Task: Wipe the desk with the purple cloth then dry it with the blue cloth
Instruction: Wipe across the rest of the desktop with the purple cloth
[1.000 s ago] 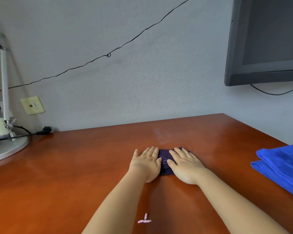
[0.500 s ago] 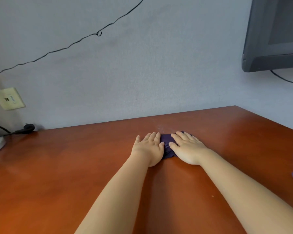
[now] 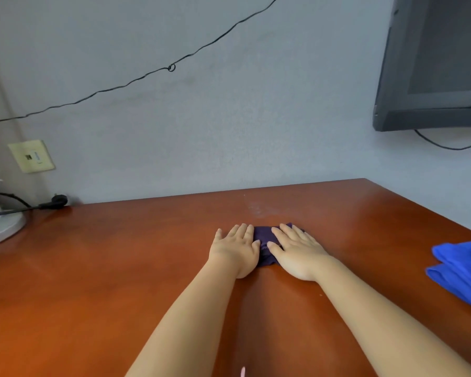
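At bench (image 3: 120,268) centre, toward 12 o'clock near the wall, we had the purple cloth (image 3: 264,240) pinned flat under both hands. Left hand (image 3: 235,250) sat on its 9 o'clock side, right hand (image 3: 297,251) on its 3 o'clock side, thumbs nearly meeting. Fingers (image 3: 288,232) on both were straight and spread, pressing down, gripping nothing. Blue cloth (image 3: 462,270) lay folded at 3 o'clock by the bench edge, well apart from our hands. Lamp base (image 3: 0,229) and plug (image 3: 56,200) sat at 9–10 o'clock.
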`<state>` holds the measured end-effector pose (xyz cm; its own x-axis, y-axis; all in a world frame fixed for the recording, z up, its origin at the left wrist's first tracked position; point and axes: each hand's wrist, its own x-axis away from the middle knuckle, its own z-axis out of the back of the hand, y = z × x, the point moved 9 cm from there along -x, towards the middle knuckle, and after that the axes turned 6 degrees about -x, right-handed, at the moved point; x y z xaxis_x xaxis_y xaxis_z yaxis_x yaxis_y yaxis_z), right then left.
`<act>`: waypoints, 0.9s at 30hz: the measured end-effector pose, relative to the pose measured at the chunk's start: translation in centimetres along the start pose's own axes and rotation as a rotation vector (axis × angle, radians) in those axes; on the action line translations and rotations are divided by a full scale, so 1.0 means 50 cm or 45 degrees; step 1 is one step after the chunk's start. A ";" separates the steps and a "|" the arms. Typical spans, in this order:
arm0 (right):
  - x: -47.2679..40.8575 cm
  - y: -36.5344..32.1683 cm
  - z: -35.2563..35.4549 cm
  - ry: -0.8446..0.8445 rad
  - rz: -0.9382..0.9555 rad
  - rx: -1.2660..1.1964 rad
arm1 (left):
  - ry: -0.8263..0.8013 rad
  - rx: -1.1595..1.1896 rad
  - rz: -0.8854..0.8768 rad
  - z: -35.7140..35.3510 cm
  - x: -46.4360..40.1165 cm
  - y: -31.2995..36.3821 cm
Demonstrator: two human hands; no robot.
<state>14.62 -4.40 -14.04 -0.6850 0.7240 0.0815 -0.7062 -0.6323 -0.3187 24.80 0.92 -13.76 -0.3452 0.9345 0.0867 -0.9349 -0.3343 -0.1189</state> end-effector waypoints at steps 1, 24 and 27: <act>0.012 -0.001 -0.001 0.003 -0.001 0.002 | -0.001 -0.005 0.000 0.000 0.012 0.003; -0.228 0.019 0.033 0.049 0.028 0.012 | 0.040 -0.016 0.009 0.013 -0.217 -0.062; -0.261 0.023 0.036 0.059 0.029 0.007 | 0.050 -0.001 0.027 0.013 -0.245 -0.073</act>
<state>22.42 -15.06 -13.77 -0.6918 0.7214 0.0303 -0.6917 -0.6501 -0.3144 32.39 -9.41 -13.74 -0.3615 0.9313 0.0455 -0.9274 -0.3540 -0.1208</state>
